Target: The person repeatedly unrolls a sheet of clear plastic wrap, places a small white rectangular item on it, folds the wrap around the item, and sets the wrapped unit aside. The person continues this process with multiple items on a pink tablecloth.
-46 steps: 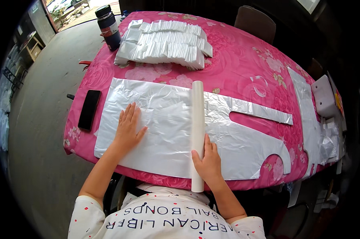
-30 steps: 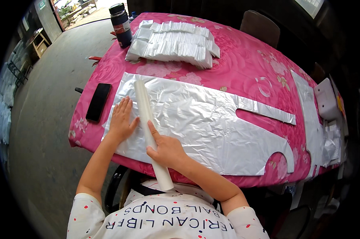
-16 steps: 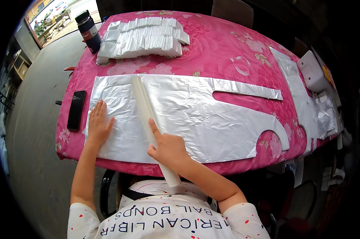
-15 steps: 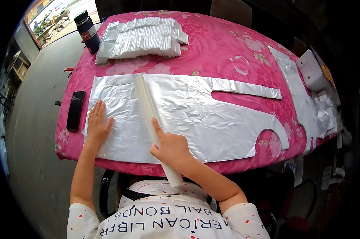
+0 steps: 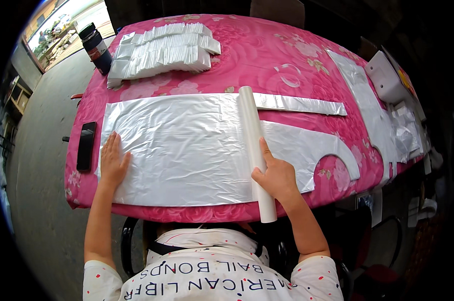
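A thin, silvery-white plastic sheet (image 5: 182, 150) lies flat and wrinkled across the table, with strap-like strips and a curved cut-out at its right end. My left hand (image 5: 113, 159) rests on its left part, fingers stretched out and palm down. Across the sheet, right of its middle, lies a long pale tube (image 5: 252, 135), its near end sticking out past the table's front edge. My right hand (image 5: 277, 176) grips the tube's nearer half, with the index finger laid along it and the thumb on its left side.
A pink flowered tablecloth (image 5: 267, 55) covers the table. At the back left are folded white plastic stacks (image 5: 161, 50) and a dark bottle (image 5: 95, 49). A black phone (image 5: 86, 146) lies at the left edge. More plastic sheeting (image 5: 360, 95) and a white container (image 5: 385, 78) sit at the right.
My right hand has moved the tube rightward over the sheet, from left of its middle to near the strips. My left hand stays flat on the sheet. The whole view has shifted slightly.
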### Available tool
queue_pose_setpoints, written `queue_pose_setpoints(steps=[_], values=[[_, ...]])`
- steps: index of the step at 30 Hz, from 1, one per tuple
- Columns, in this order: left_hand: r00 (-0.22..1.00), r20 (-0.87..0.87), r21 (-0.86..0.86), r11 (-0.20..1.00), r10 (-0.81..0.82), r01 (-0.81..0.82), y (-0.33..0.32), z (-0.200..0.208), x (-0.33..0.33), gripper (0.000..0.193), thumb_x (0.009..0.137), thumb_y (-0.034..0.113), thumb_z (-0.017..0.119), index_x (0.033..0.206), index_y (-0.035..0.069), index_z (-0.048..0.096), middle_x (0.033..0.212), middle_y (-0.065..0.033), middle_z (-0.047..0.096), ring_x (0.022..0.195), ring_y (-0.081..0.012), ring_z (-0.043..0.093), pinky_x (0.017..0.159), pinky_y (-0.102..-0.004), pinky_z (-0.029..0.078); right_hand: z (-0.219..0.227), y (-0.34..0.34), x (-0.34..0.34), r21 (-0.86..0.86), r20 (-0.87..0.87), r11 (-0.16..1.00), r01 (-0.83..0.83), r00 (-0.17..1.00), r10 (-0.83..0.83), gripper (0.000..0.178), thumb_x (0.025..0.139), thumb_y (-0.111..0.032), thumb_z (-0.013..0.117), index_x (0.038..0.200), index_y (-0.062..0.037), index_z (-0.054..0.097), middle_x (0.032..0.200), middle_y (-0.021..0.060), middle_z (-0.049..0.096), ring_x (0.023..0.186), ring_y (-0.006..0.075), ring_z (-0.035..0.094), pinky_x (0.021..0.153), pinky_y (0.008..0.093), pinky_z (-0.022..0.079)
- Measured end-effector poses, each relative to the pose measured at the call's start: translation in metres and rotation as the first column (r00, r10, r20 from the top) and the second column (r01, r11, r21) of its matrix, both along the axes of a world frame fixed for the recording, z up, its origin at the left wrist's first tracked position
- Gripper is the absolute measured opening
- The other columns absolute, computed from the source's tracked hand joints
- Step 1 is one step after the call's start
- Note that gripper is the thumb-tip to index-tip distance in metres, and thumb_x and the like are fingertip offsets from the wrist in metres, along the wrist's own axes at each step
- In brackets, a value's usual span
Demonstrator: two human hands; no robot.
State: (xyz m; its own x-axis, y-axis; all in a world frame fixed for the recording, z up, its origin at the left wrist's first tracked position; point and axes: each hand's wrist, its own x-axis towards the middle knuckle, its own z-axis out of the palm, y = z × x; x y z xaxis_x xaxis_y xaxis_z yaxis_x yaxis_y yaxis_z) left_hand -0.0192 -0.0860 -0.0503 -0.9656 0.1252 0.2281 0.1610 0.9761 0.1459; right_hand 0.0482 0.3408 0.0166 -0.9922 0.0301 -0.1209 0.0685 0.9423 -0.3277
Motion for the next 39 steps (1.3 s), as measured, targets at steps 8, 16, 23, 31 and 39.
queue_pose_setpoints(steps=[8, 16, 23, 31, 39], values=[[1.0, 0.005, -0.001, 1.0, -0.004, 0.004, 0.001, 0.003, 0.002, 0.061, 0.085, 0.027, 0.052, 0.136, 0.0, 0.031, 0.142, -0.0156, 0.03, 0.134, -0.0268, 0.025, 0.11, -0.0385, 0.016, -0.005, 0.081, 0.001, 0.026, -0.022, 0.98, 0.2, 0.98, -0.199, 0.079, 0.074, -0.03, 0.054, 0.143, -0.0144, 0.019, 0.072, 0.0181, 0.062, 0.067, 0.0322, 0.061, 0.066, 0.0399, 0.049], [0.981, -0.115, -0.06, 0.987, -0.158, 0.152, 0.032, 0.015, 0.001, 0.066, 0.083, 0.022, 0.057, 0.138, 0.0, 0.027, 0.146, -0.0184, 0.02, 0.136, -0.036, 0.014, 0.109, -0.0447, 0.014, -0.013, 0.081, 0.015, -0.41, -0.042, 0.904, 0.121, 0.988, -0.151, 0.076, 0.077, -0.027, 0.054, 0.143, -0.0113, 0.019, 0.077, 0.0182, 0.062, 0.07, 0.0312, 0.062, 0.069, 0.0354, 0.048], [0.692, 0.059, 0.323, 0.67, -0.719, 0.668, 0.195, 0.036, 0.027, 0.076, 0.077, 0.024, 0.063, 0.138, 0.0, 0.024, 0.145, -0.0241, 0.017, 0.134, -0.0408, 0.017, 0.108, -0.0457, 0.019, -0.015, 0.011, 0.03, -0.203, -0.031, 0.957, -0.205, 0.979, 0.203, 0.077, 0.083, -0.04, 0.049, 0.141, -0.002, 0.017, 0.06, 0.0142, 0.059, 0.054, 0.0337, 0.058, 0.057, 0.043, 0.048], [0.59, 0.074, 0.313, 0.58, -0.804, 0.752, 0.267, 0.032, 0.038, 0.071, 0.084, 0.047, 0.049, 0.138, 0.006, 0.03, 0.146, -0.0239, 0.013, 0.135, -0.0408, 0.012, 0.107, -0.0513, 0.017, -0.05, 0.108, 0.015, 0.109, -0.351, 0.976, -0.189, 0.911, 0.216, 0.056, 0.084, -0.028, 0.055, 0.13, 0.0006, 0.041, 0.134, 0.02, 0.039, 0.126, 0.0351, 0.034, 0.103, 0.0411, 0.029], [0.579, 0.083, 0.306, 0.574, -0.811, 0.76, 0.276, 0.033, 0.036, 0.068, 0.082, 0.049, 0.05, 0.135, 0.008, 0.037, 0.146, -0.0216, 0.016, 0.136, -0.0387, 0.012, 0.107, -0.0516, 0.016, -0.071, 0.28, 0.04, 0.064, -0.438, 0.963, 0.263, 0.874, -0.21, 0.042, 0.089, -0.02, 0.047, 0.123, 0.0033, 0.048, 0.13, 0.0216, 0.045, 0.122, 0.0345, 0.041, 0.104, 0.0368, 0.03]])
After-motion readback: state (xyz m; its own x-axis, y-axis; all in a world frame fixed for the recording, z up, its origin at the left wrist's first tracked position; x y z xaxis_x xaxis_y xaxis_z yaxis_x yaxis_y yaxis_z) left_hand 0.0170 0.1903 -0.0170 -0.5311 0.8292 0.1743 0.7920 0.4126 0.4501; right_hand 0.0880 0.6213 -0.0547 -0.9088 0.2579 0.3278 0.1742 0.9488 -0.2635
